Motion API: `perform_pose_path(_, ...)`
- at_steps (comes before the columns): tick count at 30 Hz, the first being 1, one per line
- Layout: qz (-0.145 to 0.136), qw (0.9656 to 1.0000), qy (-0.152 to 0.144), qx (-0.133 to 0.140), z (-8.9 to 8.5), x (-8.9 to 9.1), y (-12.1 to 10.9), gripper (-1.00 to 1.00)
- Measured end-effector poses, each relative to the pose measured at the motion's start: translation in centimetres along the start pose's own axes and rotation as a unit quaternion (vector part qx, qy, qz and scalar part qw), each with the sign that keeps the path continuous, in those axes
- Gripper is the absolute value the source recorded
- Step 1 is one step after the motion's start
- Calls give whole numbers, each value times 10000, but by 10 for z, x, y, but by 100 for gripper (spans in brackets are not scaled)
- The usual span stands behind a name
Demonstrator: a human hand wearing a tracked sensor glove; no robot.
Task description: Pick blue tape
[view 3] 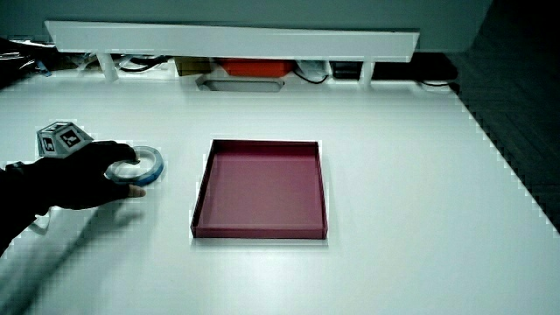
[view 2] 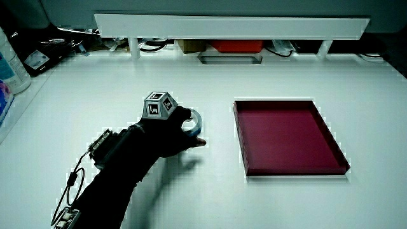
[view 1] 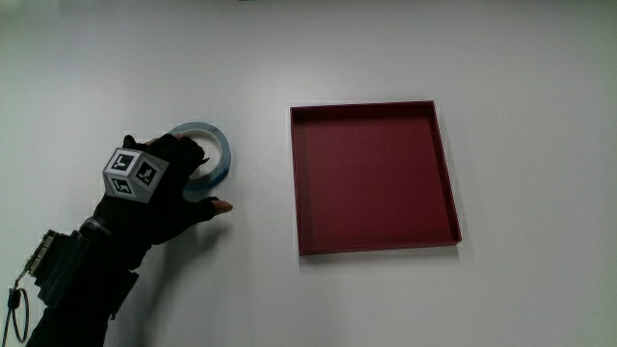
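Note:
The blue tape [view 1: 222,146] is a pale blue ring lying flat on the white table, beside the red tray [view 1: 371,178]. The hand [view 1: 198,180] covers the part of the ring nearer to the person, fingers curled into its hole and the thumb pressed against its outer rim. A patterned cube [view 1: 132,173] sits on the back of the black glove. Both side views show the tape [view 2: 196,119] [view 3: 152,166] pinched by the hand [view 2: 189,130] [view 3: 122,178], still resting on the table.
The red tray [view 2: 286,137] [view 3: 262,188] is shallow, square and holds nothing. A low white partition [view 2: 229,27] runs along the table's edge farthest from the person, with cables and small items under it. A plastic bottle [view 2: 9,60] stands at the table's side edge.

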Motion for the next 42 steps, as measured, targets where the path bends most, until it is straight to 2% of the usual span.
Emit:
perform_pose_path(1, -1, 10000, -16, 42, -4, -3, 2, 0)
perform_pose_path(3, 76, 9999, -53, -52, -8, -6, 5, 0)
perform_pose_path(6, 110, 9998, 136, -25, -13, -6, 5, 0)
perform_pose_path(8, 9, 9999, 169, 26, -17, -7, 5, 0)
perform_pose_path(9, 19, 10000, 7, -57, -22, -12, 8, 0)
perform_pose_path(11, -30, 9998, 164, 54, -22, -11, 7, 0)
perform_pose_path(12, -35, 9999, 88, 57, -21, -11, 7, 0)
perform_pose_path(13, -11, 10000, 22, 31, -25, -15, 8, 4)
perform_pose_path(15, -70, 9998, 118, 138, -24, -14, 8, 12)
perform_pose_path(16, -84, 9998, 44, 151, -24, -14, 8, 17)
perform_pose_path(18, -113, 9995, 167, 262, -23, -12, 7, 25)
perform_pose_path(21, -124, 9994, 156, 281, -24, -13, 8, 37)
perform_pose_path(22, -199, 9987, 226, 409, -25, -13, 8, 42)
perform_pose_path(24, -148, 9988, 171, 444, -24, -13, 8, 50)
perform_pose_path(25, -206, 9981, 305, 504, -22, -11, 7, 54)
perform_pose_path(27, -211, 9979, 188, 588, -25, -12, 7, 62)
perform_pose_path(30, -288, 9962, 358, 741, -22, -7, 4, 75)
perform_pose_path(35, -391, 9945, 332, 918, -27, -10, 3, 96)
perform_pose_path(36, -377, 9945, 251, 944, -27, -11, 3, 100)
perform_pose_path(38, -309, 9941, 263, 1004, -25, -9, 1, 100)
perform_pose_path(40, -363, 9932, 305, 1068, -25, -9, 0, 100)
perform_pose_path(42, -401, 9930, 205, 1095, -25, -11, -1, 100)
